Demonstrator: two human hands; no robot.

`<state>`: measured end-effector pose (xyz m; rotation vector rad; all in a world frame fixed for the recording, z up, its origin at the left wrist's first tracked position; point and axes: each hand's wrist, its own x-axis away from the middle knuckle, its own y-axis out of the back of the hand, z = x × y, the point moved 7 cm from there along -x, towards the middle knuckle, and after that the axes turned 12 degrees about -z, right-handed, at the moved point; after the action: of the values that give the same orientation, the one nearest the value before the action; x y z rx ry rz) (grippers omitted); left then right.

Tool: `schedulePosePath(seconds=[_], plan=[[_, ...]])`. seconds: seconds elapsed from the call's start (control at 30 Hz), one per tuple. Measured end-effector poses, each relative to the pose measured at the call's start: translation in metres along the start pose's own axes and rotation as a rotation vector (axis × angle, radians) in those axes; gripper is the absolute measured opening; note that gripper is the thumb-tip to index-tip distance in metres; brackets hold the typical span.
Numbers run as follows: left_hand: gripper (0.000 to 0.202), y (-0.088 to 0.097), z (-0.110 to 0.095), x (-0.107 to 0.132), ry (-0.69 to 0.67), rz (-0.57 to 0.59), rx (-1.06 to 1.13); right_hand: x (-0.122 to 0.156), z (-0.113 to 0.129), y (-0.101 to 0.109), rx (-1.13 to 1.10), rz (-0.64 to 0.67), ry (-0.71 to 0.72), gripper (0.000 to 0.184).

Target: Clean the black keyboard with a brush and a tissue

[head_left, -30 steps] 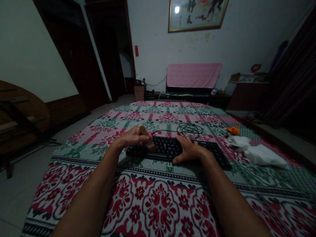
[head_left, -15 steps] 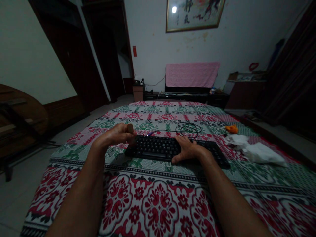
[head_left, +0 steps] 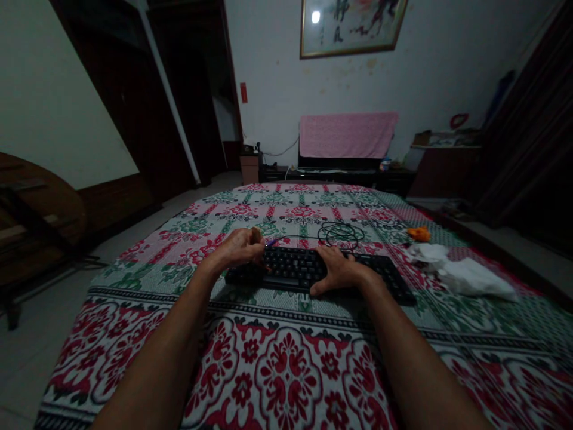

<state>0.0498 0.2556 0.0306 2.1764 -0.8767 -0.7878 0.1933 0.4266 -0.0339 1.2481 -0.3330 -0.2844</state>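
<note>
A black keyboard (head_left: pixel 385 276) lies across a red, green and white patterned cloth (head_left: pixel 286 370) on a bed. My left hand (head_left: pixel 237 248) is closed around a small brush with a wooden handle (head_left: pixel 255 235), held over the keyboard's left end. My right hand (head_left: pixel 338 270) lies flat on the middle of the keyboard, fingers spread, pressing it down. The keyboard's black cable (head_left: pixel 339 231) is coiled just behind it.
White crumpled cloths (head_left: pixel 465 273) and a small orange object (head_left: pixel 419 233) lie to the right of the keyboard. A pink-draped cabinet (head_left: pixel 348 135) stands against the far wall. Dark wooden furniture (head_left: pixel 36 209) is on the left, beside bare floor.
My left hand with the brush swung left off the keyboard's end, then came back over its left keys. My right hand stayed put on the keyboard.
</note>
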Motion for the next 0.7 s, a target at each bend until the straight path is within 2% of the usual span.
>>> schedulePosePath(seconds=[0.17, 0.27, 0.37, 0.5, 0.6, 0.7], plan=[[0.012, 0.026, 0.016, 0.002, 0.124, -0.087, -0.263, -0.002, -0.003, -0.003, -0.006, -0.002, 0.008, 0.133], [0.004, 0.041, 0.016, 0.003, 0.150, -0.161, -0.489, -0.003, -0.003, -0.003, -0.002, -0.007, 0.010, 0.134], [0.006, 0.046, 0.010, 0.003, 0.167, -0.224, -0.487, -0.003, -0.004, -0.004, 0.003, 0.000, 0.009, 0.134], [0.012, 0.029, 0.003, -0.002, 0.159, -0.306, -0.145, -0.004, -0.004, -0.004, 0.005, -0.007, 0.015, 0.133], [0.019, 0.001, 0.003, -0.007, 0.131, -0.237, 0.094, -0.004, -0.004, -0.003, 0.005, -0.013, 0.014, 0.133], [0.021, -0.012, 0.011, -0.011, 0.120, -0.217, 0.110, -0.004, -0.004, -0.003, 0.009, -0.011, 0.013, 0.134]])
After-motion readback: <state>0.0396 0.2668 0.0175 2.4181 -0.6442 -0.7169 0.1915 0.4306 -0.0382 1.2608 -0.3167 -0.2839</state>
